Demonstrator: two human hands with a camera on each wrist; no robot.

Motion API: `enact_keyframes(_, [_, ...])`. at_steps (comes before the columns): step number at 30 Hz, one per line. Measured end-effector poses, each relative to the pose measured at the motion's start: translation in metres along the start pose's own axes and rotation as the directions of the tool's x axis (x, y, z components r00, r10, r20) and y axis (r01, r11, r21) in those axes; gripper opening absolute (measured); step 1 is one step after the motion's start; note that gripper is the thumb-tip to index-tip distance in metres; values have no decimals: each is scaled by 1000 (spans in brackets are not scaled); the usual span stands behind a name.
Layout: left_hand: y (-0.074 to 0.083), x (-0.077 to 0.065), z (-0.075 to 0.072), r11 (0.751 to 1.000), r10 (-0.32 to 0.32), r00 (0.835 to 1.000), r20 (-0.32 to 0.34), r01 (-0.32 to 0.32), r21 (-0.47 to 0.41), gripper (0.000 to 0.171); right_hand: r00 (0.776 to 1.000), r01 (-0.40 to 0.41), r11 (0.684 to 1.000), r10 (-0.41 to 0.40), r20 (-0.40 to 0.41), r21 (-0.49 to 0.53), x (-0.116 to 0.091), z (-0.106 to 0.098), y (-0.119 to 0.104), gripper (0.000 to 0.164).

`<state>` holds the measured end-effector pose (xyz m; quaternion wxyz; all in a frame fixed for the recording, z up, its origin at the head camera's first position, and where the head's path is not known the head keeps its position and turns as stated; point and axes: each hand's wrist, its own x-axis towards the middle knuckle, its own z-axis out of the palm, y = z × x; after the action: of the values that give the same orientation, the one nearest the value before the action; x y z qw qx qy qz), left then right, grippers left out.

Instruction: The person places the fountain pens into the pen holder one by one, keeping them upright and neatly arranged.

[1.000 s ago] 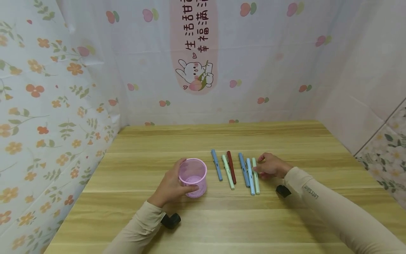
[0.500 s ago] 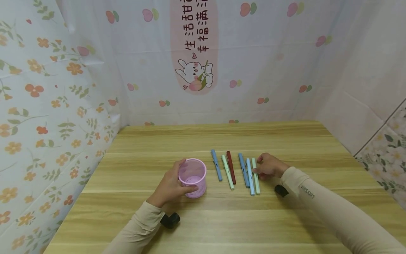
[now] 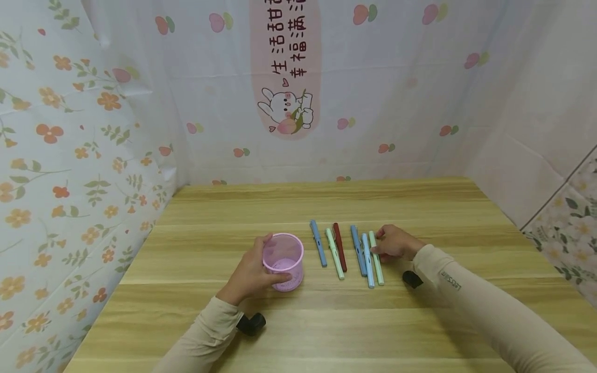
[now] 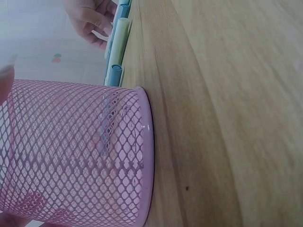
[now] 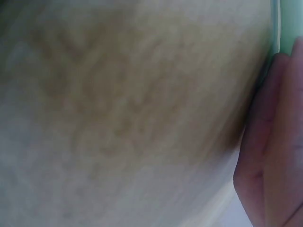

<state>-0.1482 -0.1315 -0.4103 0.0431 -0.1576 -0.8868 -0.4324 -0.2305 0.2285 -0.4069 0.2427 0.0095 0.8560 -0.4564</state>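
My left hand (image 3: pixel 249 274) grips a pink mesh pen holder (image 3: pixel 295 274) that stands upright on the table, thumb on the near side and fingers round the far side. No pens show inside it. My right hand (image 3: pixel 394 242) pinches a light green pen (image 3: pixel 378 272), the rightmost in a row of pens. Close beside that pen lie a light blue pen (image 3: pixel 367 261) and a blue pen (image 3: pixel 357 246). Farther left are a dark red pen (image 3: pixel 339 241), another light green pen (image 3: pixel 335 254) and another blue pen (image 3: pixel 318 243). In the right wrist view, fingers (image 5: pixel 279 142) press against green.
The wood-grain table (image 3: pixel 303 331) carries all of this. A white curtain (image 3: pixel 396 103) with printed hearts and a rabbit hangs behind its back edge, and a floral curtain (image 3: pixel 107 217) hangs along the left. Black wrist devices (image 3: pixel 252 324) sit under both wrists.
The rightmost light green pen has turned slightly, its far end shifting left and its near end right. My right hand has moved a little left. My left hand and the pen holder stay in place.
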Motion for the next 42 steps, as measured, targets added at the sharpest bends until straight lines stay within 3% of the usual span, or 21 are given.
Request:
enact_keyframes(5, [-2, -4, 0, 1000, -22, 1000, 0, 22, -13, 100, 1000, 0, 1000, 0, 8, 15, 3, 3, 2, 44])
enact_keyframes(17, [1, 7, -1, 1000, -5, 1000, -3, 5, -13, 99, 999, 26, 999, -27, 25, 44, 3, -13, -10, 47])
enact_keyframes(42, [-1, 4, 0, 1000, -4, 1000, -1, 4, -10, 99, 991, 99, 984, -111, 70, 150, 0, 4, -31, 54])
